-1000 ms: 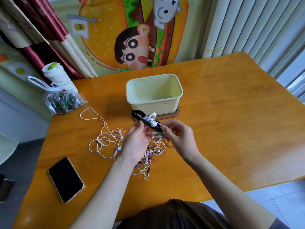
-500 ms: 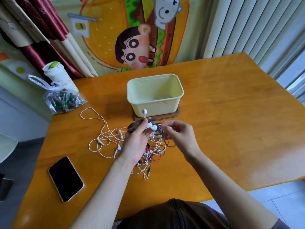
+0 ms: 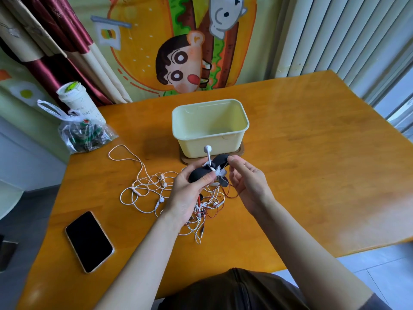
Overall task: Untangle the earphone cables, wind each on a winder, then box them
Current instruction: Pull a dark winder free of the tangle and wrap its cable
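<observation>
Left hand (image 3: 190,193) grips the black winder (image 3: 200,174), right hand (image 3: 247,183) pinches its other end, probably so the white earphone cable (image 3: 218,173) cannot slip.

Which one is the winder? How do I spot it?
Find the pale yellow box in the middle of the orange table. Right in front of it, the left hand and right hand hold the winder above the tangled cables. Nothing else there is black with a white earbud sticking up from it.
</observation>
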`<move>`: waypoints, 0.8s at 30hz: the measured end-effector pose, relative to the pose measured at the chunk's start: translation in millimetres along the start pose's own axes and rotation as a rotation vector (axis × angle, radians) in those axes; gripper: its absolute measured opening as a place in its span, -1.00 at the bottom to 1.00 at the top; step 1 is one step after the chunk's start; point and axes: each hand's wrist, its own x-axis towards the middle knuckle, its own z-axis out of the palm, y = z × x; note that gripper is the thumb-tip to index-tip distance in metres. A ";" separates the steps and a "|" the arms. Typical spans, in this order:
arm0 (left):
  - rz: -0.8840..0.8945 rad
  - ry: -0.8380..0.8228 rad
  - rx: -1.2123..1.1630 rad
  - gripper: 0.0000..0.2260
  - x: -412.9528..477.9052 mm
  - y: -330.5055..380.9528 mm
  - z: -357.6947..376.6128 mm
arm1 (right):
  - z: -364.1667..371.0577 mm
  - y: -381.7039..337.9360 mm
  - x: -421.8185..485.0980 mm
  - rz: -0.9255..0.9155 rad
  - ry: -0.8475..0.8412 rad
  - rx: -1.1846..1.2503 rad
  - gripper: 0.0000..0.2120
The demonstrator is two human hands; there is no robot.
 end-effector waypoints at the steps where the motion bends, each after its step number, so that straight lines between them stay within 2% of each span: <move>1: 0.001 -0.020 0.004 -0.70 -0.6 0.3 0.3 | 0.3 0.2 0.5 -0.024 0.023 -0.014 -0.92; 4: -0.021 -0.092 -0.012 -0.73 -2.8 0.6 0.4 | -0.2 -0.5 1.9 -0.125 0.079 -0.144 -0.91; 11: -0.049 -0.047 0.011 -0.84 -1.3 -1.5 0.9 | 1.7 1.3 -2.2 -0.267 0.087 -0.329 -0.94; 14: -0.049 -0.043 0.050 -0.80 -1.8 -1.7 1.2 | 0.8 2.4 -3.1 -0.315 0.079 -0.384 -0.93; 18: -0.056 -0.069 0.068 -0.70 -0.5 -0.6 1.8 | 2.2 0.4 -3.0 -0.347 0.084 -0.373 -0.90; 24: -0.058 -0.129 0.029 -0.76 0.1 -1.0 3.3 | 7.1 -3.5 -3.7 -0.325 0.039 -0.360 -0.92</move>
